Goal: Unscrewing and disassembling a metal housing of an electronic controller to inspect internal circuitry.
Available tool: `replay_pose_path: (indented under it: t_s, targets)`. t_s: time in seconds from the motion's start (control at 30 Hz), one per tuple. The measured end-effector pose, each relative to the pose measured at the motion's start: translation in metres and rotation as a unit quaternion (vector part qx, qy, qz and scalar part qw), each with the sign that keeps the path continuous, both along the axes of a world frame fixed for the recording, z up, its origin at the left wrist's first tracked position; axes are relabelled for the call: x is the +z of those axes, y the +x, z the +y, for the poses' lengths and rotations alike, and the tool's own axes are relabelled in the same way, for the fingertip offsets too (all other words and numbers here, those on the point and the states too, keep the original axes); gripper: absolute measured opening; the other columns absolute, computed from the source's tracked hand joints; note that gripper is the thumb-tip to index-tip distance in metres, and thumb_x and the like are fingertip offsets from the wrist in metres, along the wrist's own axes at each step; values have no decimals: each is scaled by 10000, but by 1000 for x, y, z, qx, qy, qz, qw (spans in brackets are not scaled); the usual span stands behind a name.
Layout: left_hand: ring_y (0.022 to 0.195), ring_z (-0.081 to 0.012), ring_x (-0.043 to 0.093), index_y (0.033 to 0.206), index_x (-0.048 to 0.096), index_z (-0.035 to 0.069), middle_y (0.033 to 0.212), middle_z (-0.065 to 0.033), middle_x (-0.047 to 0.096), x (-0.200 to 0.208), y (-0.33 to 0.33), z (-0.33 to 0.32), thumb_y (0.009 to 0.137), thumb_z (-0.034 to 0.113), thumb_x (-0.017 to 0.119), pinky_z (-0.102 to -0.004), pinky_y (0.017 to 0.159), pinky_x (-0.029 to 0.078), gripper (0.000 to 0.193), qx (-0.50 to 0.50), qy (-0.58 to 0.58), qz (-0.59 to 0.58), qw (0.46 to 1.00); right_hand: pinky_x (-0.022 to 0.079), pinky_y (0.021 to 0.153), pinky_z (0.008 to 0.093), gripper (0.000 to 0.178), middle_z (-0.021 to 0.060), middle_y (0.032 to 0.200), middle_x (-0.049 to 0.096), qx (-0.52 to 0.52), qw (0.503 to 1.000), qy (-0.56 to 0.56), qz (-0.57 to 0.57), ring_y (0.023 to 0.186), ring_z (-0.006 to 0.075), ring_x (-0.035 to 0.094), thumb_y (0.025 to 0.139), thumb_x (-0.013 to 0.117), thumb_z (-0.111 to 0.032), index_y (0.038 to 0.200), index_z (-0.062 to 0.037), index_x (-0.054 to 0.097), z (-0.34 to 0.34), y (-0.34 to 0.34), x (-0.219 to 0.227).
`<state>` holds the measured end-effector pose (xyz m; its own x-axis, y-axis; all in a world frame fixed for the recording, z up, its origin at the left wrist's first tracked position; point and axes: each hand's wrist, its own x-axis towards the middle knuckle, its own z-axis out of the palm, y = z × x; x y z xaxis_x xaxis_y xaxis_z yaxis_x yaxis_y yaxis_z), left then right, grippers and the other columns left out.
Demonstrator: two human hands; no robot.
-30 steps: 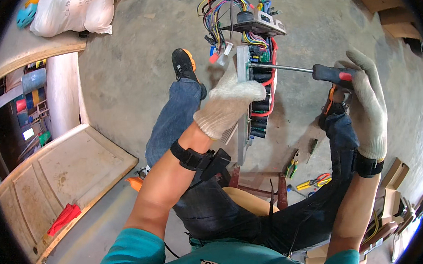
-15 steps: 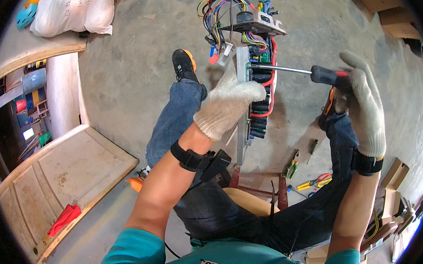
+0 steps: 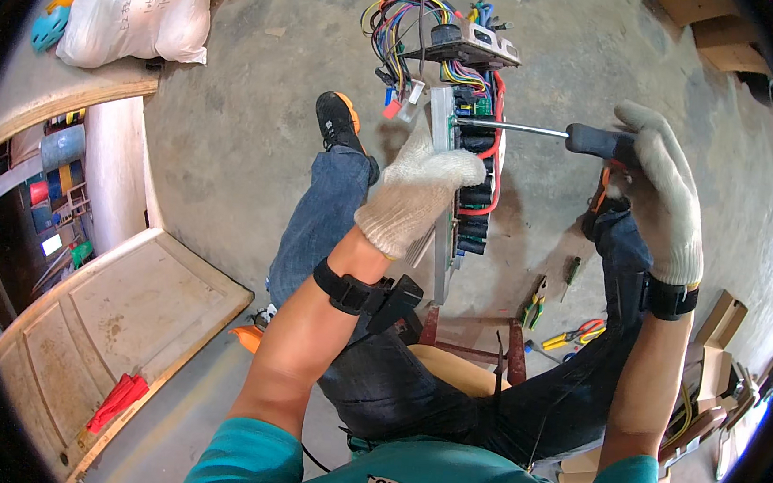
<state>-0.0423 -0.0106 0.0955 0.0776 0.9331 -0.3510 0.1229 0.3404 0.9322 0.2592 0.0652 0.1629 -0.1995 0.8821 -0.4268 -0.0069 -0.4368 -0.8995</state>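
Observation:
In a knitted pale glove, my left hand wraps round a circuit board assembly. This long unit has black cylindrical capacitors, a silver metal bar along its left side and a thick red cable on its right. My right hand, also gloved, holds the dark handle of a screwdriver against its palm, with the fingers fairly straight. The screwdriver's shaft lies level, and its tip meets the left side of the assembly by the metal bar. The glove hides the end of the handle.
Bundled coloured wires and a metal bracket sit at the unit's far end. Pliers, a small screwdriver and yellow-handled cutters lie on the floor. A wooden panel is at left, with a white sack beyond.
My right hand has rolled slightly round the screwdriver handle, its fingertips shifting a little left. The screwdriver's tip stays at the same spot; my left hand keeps its hold.

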Motion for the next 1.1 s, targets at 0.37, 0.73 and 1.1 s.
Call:
replay_pose_path:
  t_s: [0.37, 0.73, 1.1]
  targets:
    - [923, -166, 721, 1312, 702, 40, 1083, -31, 749, -3, 2, 2, 885, 119, 704, -333, 884, 605, 435, 36, -52, -86, 994, 528, 843, 268, 425, 29, 1116, 681, -14, 997, 67, -40, 945, 104, 620, 1125, 648, -398, 1331, -29, 698, -5, -6, -13]
    - [976, -137, 688, 1353, 661, 18, 1124, -38, 744, 25, 14, -4, 919, 150, 733, -348, 894, 585, 460, 39, -63, 50, 996, 513, 814, 280, 417, 21, 1114, 692, -20, 997, -39, -64, 993, 100, 635, 1121, 648, -346, 1406, -42, 674, 7, 4, 4]
    - [917, -206, 708, 1271, 709, 47, 1051, -96, 769, 46, 20, 0, 916, 275, 777, -410, 867, 589, 428, 58, -130, 81, 986, 502, 782, 284, 482, 26, 1093, 663, -21, 998, -49, -33, 890, 99, 592, 1131, 641, -408, 1443, -41, 653, 6, 9, 6]
